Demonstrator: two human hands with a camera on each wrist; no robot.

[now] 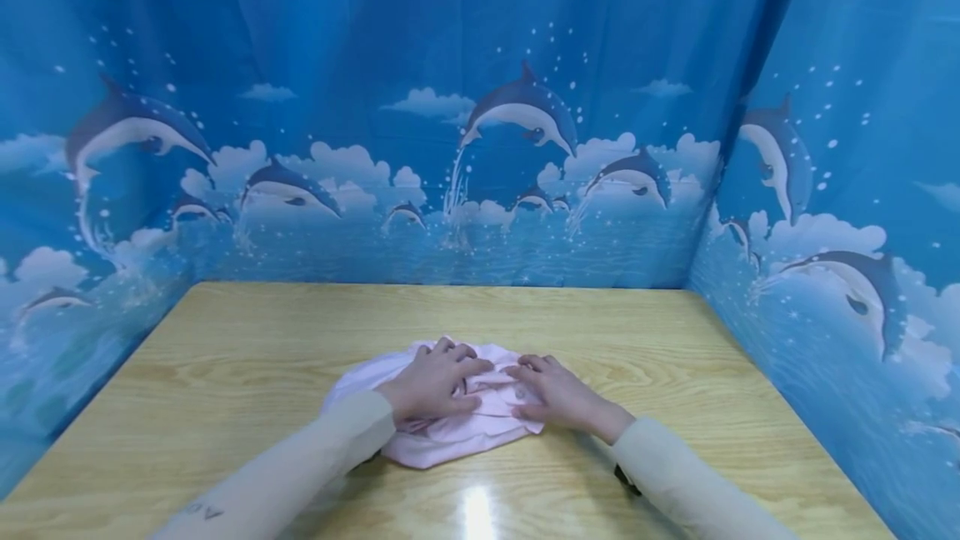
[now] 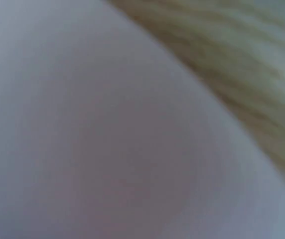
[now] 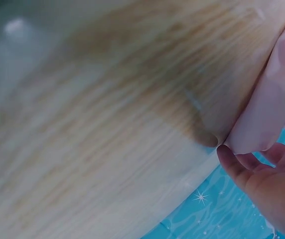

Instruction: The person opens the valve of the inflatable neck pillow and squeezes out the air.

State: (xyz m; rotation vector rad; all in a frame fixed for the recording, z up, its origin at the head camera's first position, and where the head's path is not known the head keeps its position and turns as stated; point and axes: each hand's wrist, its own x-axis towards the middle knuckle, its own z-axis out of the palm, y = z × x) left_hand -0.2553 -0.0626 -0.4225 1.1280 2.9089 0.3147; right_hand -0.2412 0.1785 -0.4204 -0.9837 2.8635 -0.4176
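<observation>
A crumpled pale pink cloth [image 1: 442, 446], which looks like a garment with a round button-like spot, lies bunched on the wooden table. My left hand [image 1: 438, 382] rests across its upper middle, fingers spread and pointing right; a small dark patch shows between thumb and forefinger. From the right, my right hand [image 1: 562, 394] reaches onto the cloth's right edge, its thumb apart from the fingers. In the right wrist view the right thumb [image 3: 232, 164] touches the cloth's lower corner, the other fingers beyond it. A blurred pale surface [image 2: 107, 124] fills most of the left wrist view.
The light wooden table [image 1: 637, 340] extends around the cloth on all sides. Blue curtains [image 1: 360, 107] printed with dolphins and clouds hang behind the table and along its sides. A bright light reflection lies on the tabletop near the front.
</observation>
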